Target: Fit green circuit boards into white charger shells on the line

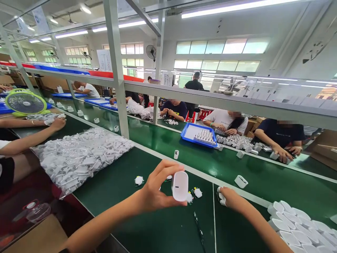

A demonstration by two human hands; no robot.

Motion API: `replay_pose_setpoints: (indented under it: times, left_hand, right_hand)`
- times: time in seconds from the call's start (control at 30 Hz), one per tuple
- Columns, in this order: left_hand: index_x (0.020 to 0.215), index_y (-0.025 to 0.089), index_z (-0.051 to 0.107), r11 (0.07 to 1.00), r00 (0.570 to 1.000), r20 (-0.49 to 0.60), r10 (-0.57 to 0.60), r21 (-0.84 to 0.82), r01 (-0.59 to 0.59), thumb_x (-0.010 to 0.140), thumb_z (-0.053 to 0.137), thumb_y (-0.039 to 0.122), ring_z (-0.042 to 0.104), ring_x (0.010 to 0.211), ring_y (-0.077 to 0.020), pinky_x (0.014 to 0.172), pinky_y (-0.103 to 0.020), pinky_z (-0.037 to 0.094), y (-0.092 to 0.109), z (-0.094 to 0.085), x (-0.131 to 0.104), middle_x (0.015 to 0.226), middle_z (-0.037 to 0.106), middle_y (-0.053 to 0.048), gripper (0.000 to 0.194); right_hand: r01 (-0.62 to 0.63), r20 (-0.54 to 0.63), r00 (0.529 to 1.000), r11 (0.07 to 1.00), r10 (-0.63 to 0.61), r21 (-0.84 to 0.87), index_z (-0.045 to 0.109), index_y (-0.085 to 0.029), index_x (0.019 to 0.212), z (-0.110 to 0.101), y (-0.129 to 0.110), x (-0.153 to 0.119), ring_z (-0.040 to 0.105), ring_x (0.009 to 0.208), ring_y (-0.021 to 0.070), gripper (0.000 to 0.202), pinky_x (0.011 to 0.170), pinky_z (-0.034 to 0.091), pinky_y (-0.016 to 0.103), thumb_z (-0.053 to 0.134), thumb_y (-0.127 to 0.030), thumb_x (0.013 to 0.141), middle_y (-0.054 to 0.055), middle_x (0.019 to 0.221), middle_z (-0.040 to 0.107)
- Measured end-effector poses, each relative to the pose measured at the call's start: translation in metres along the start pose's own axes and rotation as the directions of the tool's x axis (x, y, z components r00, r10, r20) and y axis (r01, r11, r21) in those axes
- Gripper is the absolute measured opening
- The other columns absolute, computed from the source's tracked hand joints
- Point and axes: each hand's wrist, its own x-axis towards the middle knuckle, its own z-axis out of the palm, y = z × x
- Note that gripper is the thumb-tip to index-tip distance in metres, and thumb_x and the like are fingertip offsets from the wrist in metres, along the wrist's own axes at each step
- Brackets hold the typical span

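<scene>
My left hand [155, 184] grips a white plastic charger housing [180, 186] between thumb and fingers, raised over the green work surface [158, 228]. Its face with a small dark slot is turned to me. To the right, my right hand [233, 198] is closed on a small circuit board with a white block [221, 197], its far side partly covered by the fingers. Behind and beside the housing lie several similar boards, such as one circuit board [197, 192] and another board [138, 181]. A pair of black tweezers [198, 228] rests between my arms.
A clear bag of white plastic parts [86, 154] lies at left, beside a co-worker's arm [34, 137]. White housings [297, 225] stand grouped at right. A green conveyor belt [207, 161] carries a loose housing [240, 181]. Beyond are a blue tray [198, 135] and seated people. A metal post [116, 70] rises ahead.
</scene>
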Motion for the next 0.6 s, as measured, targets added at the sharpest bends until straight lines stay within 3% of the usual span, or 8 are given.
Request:
replay_pose_setpoints:
  times: [0.1, 0.17, 0.27, 0.3, 0.37, 0.43, 0.5, 0.6]
  left_hand:
    - [0.142, 0.025, 0.047, 0.999, 0.998, 0.038, 0.042, -0.027, -0.041, 0.083, 0.076, 0.039, 0.065, 0.106, -0.0230, 0.090, -0.034, 0.059, 0.009, 0.013, 0.023, 0.116, 0.061, -0.012, 0.067]
    - [0.140, 0.026, 0.048, 0.992, 0.994, 0.092, -0.053, -0.107, 0.062, 0.085, 0.074, 0.032, 0.064, 0.112, -0.0239, 0.090, -0.033, 0.059, 0.010, 0.026, 0.032, 0.121, 0.060, -0.013, 0.061]
    - [0.137, 0.027, 0.050, 0.951, 0.978, 0.120, -0.173, -0.239, 0.198, 0.085, 0.074, 0.028, 0.062, 0.115, -0.0232, 0.087, -0.029, 0.060, 0.007, 0.045, 0.032, 0.125, 0.058, -0.012, 0.057]
    - [0.136, 0.028, 0.050, 0.942, 0.974, 0.129, -0.186, -0.260, 0.214, 0.085, 0.074, 0.027, 0.062, 0.116, -0.0232, 0.088, -0.030, 0.060, 0.005, 0.050, 0.030, 0.126, 0.058, -0.012, 0.057]
    - [0.137, 0.027, 0.049, 0.938, 0.968, 0.165, -0.188, -0.262, 0.227, 0.085, 0.073, 0.022, 0.060, 0.119, -0.0240, 0.090, -0.032, 0.060, 0.002, 0.055, 0.023, 0.128, 0.057, -0.013, 0.058]
    - [0.138, 0.027, 0.049, 0.945, 0.965, 0.196, -0.172, -0.245, 0.218, 0.086, 0.071, 0.018, 0.060, 0.121, -0.0248, 0.090, -0.033, 0.061, 0.002, 0.055, 0.018, 0.128, 0.058, -0.013, 0.057]
    - [0.138, 0.025, 0.049, 0.956, 0.973, 0.189, -0.135, -0.232, 0.177, 0.087, 0.069, 0.018, 0.061, 0.121, -0.0249, 0.092, -0.034, 0.061, 0.005, 0.053, 0.015, 0.126, 0.060, -0.014, 0.056]
    - [0.139, 0.023, 0.049, 0.975, 0.983, 0.167, -0.074, -0.194, 0.107, 0.087, 0.069, 0.018, 0.062, 0.121, -0.0253, 0.097, -0.037, 0.059, 0.012, 0.049, 0.017, 0.123, 0.061, -0.013, 0.056]
  right_hand:
    - [0.096, -0.155, 0.987, 0.946, -0.050, 0.309, 0.062, -0.017, 0.083, -0.016, -0.015, -0.006, 0.065, 0.068, 0.0153, 0.023, 0.072, 0.057, 0.034, 0.065, -0.039, 0.089, 0.000, 0.072, 0.064]
    - [0.189, -0.316, 0.948, 0.857, -0.032, 0.479, 0.062, -0.018, 0.097, -0.033, -0.032, -0.018, 0.069, 0.079, 0.0190, 0.030, 0.079, 0.058, 0.036, 0.059, -0.047, 0.089, 0.005, 0.086, 0.069]
    - [0.335, -0.530, 0.847, 0.731, 0.041, 0.594, 0.052, -0.023, 0.122, -0.061, -0.066, -0.054, 0.068, 0.102, 0.0212, 0.044, 0.092, 0.056, 0.038, 0.049, -0.056, 0.092, 0.010, 0.115, 0.068]
    - [0.413, -0.607, 0.793, 0.683, 0.055, 0.602, 0.051, -0.026, 0.123, -0.068, -0.080, -0.069, 0.066, 0.108, 0.0212, 0.043, 0.093, 0.056, 0.037, 0.051, -0.055, 0.092, 0.009, 0.121, 0.066]
    - [0.710, -0.836, 0.548, 0.509, 0.036, 0.487, 0.059, -0.027, 0.115, -0.078, -0.108, -0.097, 0.063, 0.114, 0.0246, 0.032, 0.093, 0.056, 0.040, 0.065, -0.043, 0.089, 0.010, 0.122, 0.064]
    - [0.826, -0.934, 0.355, 0.482, -0.045, 0.291, 0.061, -0.026, 0.117, -0.080, -0.132, -0.116, 0.063, 0.112, 0.0227, 0.029, 0.094, 0.056, 0.038, 0.067, -0.030, 0.089, 0.008, 0.115, 0.066]
    - [0.843, -0.949, 0.272, 0.515, -0.157, 0.156, 0.061, -0.023, 0.120, -0.078, -0.146, -0.125, 0.064, 0.108, 0.0212, 0.032, 0.096, 0.056, 0.037, 0.066, -0.022, 0.088, 0.007, 0.110, 0.067]
    - [0.821, -0.933, 0.265, 0.565, -0.243, 0.087, 0.061, -0.020, 0.118, -0.074, -0.152, -0.125, 0.065, 0.105, 0.0217, 0.032, 0.097, 0.056, 0.038, 0.066, -0.018, 0.086, 0.008, 0.109, 0.068]
